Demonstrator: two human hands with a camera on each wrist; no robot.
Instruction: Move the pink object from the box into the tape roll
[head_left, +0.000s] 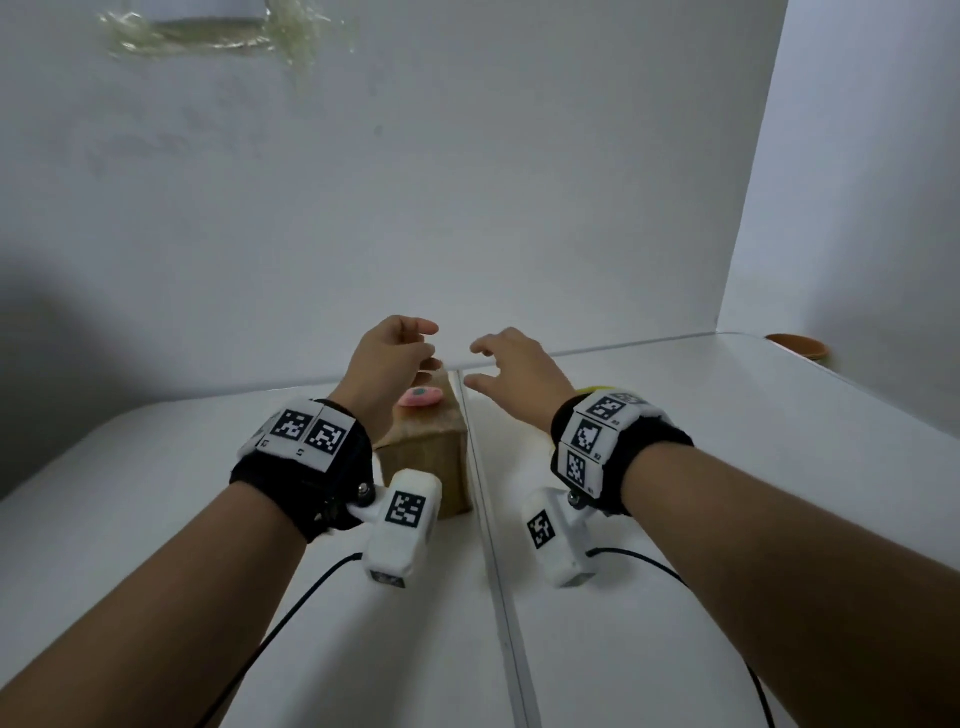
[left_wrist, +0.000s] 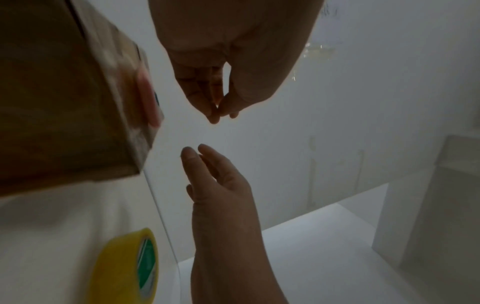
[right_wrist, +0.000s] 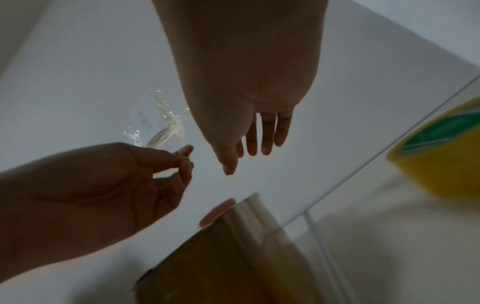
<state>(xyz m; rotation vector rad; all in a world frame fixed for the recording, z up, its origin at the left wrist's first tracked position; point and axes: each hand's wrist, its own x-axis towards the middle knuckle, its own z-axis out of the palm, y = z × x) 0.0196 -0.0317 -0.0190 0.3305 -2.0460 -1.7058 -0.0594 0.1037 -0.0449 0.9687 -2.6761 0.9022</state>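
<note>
My left hand (head_left: 427, 347) hovers over the far end of a brown cardboard box (head_left: 423, 457). Its thumb and fingertips are pinched together (left_wrist: 215, 112), and I can make out nothing between them. A flat pink piece (head_left: 420, 396) with a green spot lies on the box top, just below that hand. My right hand (head_left: 475, 365) floats a short way to the right with straight, slightly spread fingers (right_wrist: 267, 135), holding nothing. The two hands are apart, both above the white table (head_left: 727, 493).
A yellow tape roll (left_wrist: 124, 267) with a green-printed core lies on the table under my right wrist. A brown bowl (head_left: 797, 345) sits at the far right edge. White walls close the back and right; crumpled clear tape (head_left: 208, 31) sticks high on the back wall.
</note>
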